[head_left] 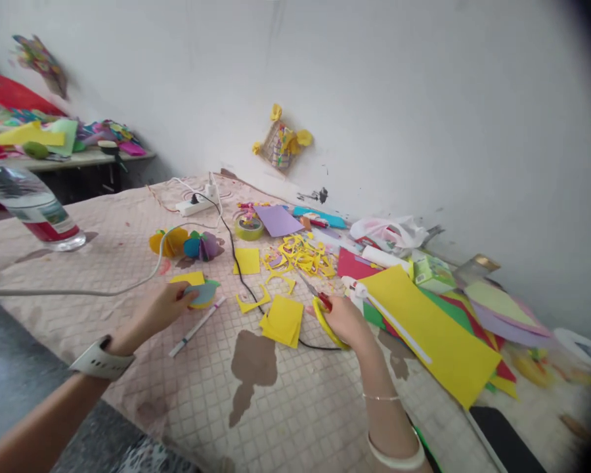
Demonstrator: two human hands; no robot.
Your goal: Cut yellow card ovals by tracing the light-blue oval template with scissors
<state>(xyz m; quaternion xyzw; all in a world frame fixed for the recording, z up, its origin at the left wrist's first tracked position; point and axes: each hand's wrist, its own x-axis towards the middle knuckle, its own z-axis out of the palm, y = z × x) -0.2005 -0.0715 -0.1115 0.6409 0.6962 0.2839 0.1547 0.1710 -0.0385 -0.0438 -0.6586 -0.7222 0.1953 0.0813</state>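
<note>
My left hand (165, 309) is closed, its fingers pinching a grey-blue paper piece (204, 293). Yellow and green paper edges show beside that piece, and a yellow square (187, 278) lies just behind my fingers. A thin white pen (197, 326) rests on the table near this hand. My right hand (345, 322) is closed around scissors (324, 299) with blades pointing away to the left. A yellow curved band (328, 328) hangs under the palm; whether it is the handle or paper I cannot tell. Between the hands sit stacked yellow squares (284, 322) and cut-out frames (253, 301).
Yellow scraps (300, 255), a tape roll (249, 228) and paper ornaments (201, 246) lie farther back. A glue gun (357, 289) and large yellow sheet (423, 335) are at right. Cables run from a power strip (194, 207). A water bottle (42, 210) stands left.
</note>
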